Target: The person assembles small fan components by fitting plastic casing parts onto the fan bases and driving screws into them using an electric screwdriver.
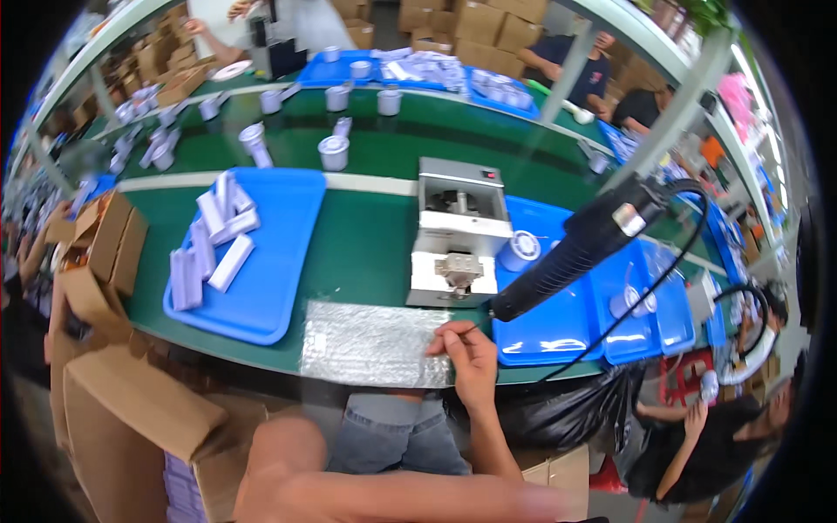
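Note:
My right hand (472, 356) is over the right end of a silvery bubble-wrap sheet (375, 344) at the bench's front edge. Its thumb and fingertips are pinched together; whatever they hold is too small to make out. Close to the camera, my left hand (392, 495) and arm stretch across the bottom of the view, blurred, so its fingers cannot be read. Just beyond the sheet stands a grey-white bench machine (459, 235) with a metal fixture (459, 272) on its front. A black cylindrical tool (575, 248) on a cable slants down beside it.
Left is a blue tray (288, 253) with several pale lilac handle-like parts (209, 227). Right are blue trays (545, 327) with round white parts (520, 248). White cups with handles (333, 152) stand along the green bench beyond. Cardboard boxes (131, 392) flank me; other people (697, 436) work nearby.

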The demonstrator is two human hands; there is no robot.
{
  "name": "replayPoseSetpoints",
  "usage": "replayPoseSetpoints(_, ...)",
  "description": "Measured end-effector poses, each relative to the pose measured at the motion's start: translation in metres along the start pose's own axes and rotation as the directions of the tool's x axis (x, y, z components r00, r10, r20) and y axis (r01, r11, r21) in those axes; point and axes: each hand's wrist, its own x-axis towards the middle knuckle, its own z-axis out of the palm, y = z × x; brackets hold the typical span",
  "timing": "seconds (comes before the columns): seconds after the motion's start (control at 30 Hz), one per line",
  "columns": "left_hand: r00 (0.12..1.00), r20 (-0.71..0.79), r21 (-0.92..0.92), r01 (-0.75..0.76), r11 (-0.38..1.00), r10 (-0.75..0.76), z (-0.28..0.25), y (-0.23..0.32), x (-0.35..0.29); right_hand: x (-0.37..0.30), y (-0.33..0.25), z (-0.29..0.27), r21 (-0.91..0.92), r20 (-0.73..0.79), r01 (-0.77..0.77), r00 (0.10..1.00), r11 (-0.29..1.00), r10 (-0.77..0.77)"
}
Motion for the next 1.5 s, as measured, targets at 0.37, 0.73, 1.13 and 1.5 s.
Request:
replayPoseSetpoints(0.37, 0.993, 0.114, 0.311, -0.03, 0.95, -0.006, 0.006, -0.016, 0.01, 0.004, -0.001, -0.006, 0.099, 0.039, 0.042, 0.998, 0.994, -0.046)
replayPoseSetpoints(0.73, 0.984, 0.175, 0.388, -0.064, 0.92, -0.005, -0.015, -0.032, 0.065, 0.009, -0.008, -0.02, 0.07, 0.068, 0.038, 0.997, 0.997, -0.043)
replayPoseSetpoints(1.13, 0.984, 0.128, 0.505, -0.176, 0.845, 0.128, -0.043, 0.077, 0.027, -0.011, -0.024, 0.01, 0.015, 0.101, 0.09, 0.991, 0.996, -0.091)
replayPoseSetpoints(1.5, 0.956, 0.107, 0.831, 0.066, 0.552, -0.275, -0.041, -0.033, -0.037, -0.001, 0.002, -0.016, -0.118, 0.028, 0.249, 0.968, 0.961, -0.248)
